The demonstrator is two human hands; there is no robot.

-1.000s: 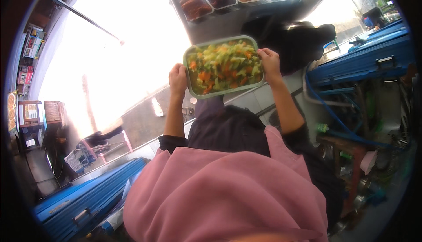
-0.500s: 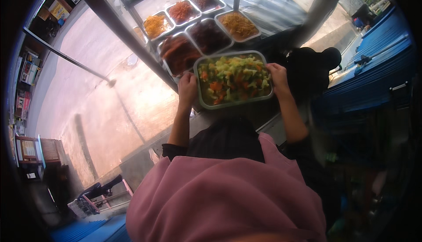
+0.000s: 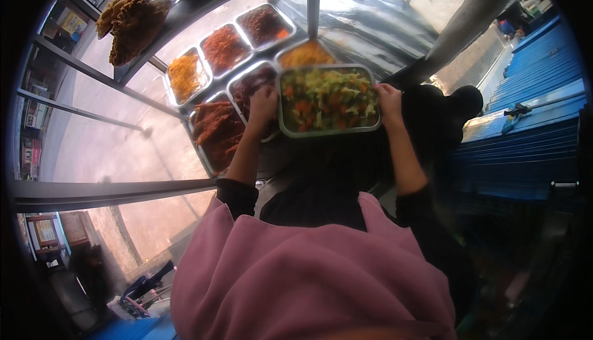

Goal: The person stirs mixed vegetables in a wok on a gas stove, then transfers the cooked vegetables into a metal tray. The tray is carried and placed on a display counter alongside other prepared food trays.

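A metal tray of mixed vegetables (image 3: 330,100), with green and orange pieces, is held up in front of me. My left hand (image 3: 264,106) grips its left rim and my right hand (image 3: 389,101) its right rim, both closed. Behind it, partly covered, is a tray of yellow-orange food (image 3: 304,54). A tray of dark brown food (image 3: 254,93) lies beyond my left hand. My left forearm passes over the edge of a tray of reddish-brown pieces (image 3: 217,131).
Farther back stand trays of yellow food (image 3: 185,80), red-orange food (image 3: 225,49) and dark red food (image 3: 264,23). Fried pieces (image 3: 131,21) rest on an upper shelf at left. Metal posts (image 3: 314,3) frame the display. Blue corrugated sheeting (image 3: 525,111) is at right.
My view has turned, so the display trays sit farther left and lower. The held vegetable tray now overlaps the yellow-orange tray. The upper shelf's fried food shows more fully.
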